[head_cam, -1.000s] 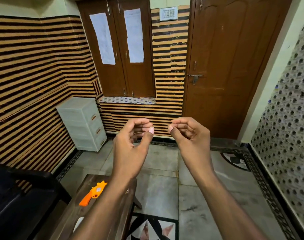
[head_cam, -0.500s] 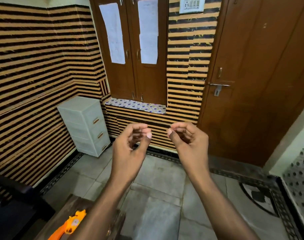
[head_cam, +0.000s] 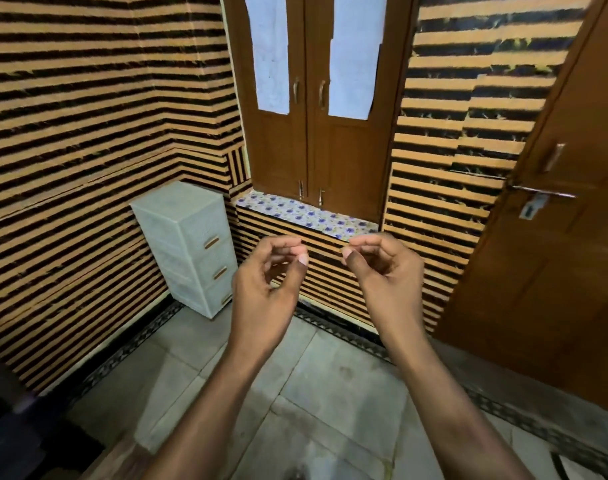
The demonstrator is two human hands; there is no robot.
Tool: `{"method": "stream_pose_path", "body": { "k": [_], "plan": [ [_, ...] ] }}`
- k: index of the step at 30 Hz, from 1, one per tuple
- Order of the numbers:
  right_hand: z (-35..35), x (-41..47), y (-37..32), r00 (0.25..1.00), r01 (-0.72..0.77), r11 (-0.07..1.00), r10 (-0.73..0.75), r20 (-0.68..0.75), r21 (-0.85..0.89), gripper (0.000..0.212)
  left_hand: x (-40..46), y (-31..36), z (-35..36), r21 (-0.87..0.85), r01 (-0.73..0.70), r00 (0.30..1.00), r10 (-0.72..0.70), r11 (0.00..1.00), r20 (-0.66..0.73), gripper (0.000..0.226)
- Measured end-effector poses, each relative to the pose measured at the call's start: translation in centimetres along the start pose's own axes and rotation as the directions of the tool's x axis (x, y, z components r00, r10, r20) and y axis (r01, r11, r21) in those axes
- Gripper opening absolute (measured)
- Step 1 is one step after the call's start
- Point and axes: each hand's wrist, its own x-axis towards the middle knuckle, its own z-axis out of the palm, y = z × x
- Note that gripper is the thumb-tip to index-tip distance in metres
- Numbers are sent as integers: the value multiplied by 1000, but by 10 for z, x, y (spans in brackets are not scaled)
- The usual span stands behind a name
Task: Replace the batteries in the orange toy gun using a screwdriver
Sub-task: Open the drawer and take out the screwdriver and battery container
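Left hand [head_cam: 264, 289] and right hand [head_cam: 385, 275] are raised side by side, apart, fingers loosely curled, holding nothing. Beyond the left hand stands a white drawer unit [head_cam: 188, 244]; beyond the right, a brown door [head_cam: 555, 237].

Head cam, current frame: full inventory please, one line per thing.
drawer unit: 1, white, on the floor against the left striped wall
shuttered window: 1, brown wood, centre back, shut
paper sheets: 2, white, one on each shutter
sill cover: 1, floral blue and white, under the window
door: 1, brown, right, with a metal handle
floor: grey tiles, dark patterned border
toy gun, screwdriver, batteries: none in view
hands: left hand and right hand, bare, raised mid-frame, fingers curled, holding nothing
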Motion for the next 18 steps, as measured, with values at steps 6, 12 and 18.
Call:
{"method": "stream_pose_path", "body": {
  "k": [6, 12, 18],
  "plan": [
    [92, 115, 48, 999, -19, 999, 18, 33, 38, 16, 124, -66, -17, 33, 31, 995, -28, 999, -92, 15],
    [189, 222, 97, 991, -66, 992, 53, 123, 108, 11, 237, -134, -37, 110, 72, 983, -52, 991, -174, 12],
    [279, 323, 170, 961, -116, 985, 78, 265, 128, 13, 341, -223, -44, 197, 143, 959, -86, 970, -270, 9]
  ]
}}
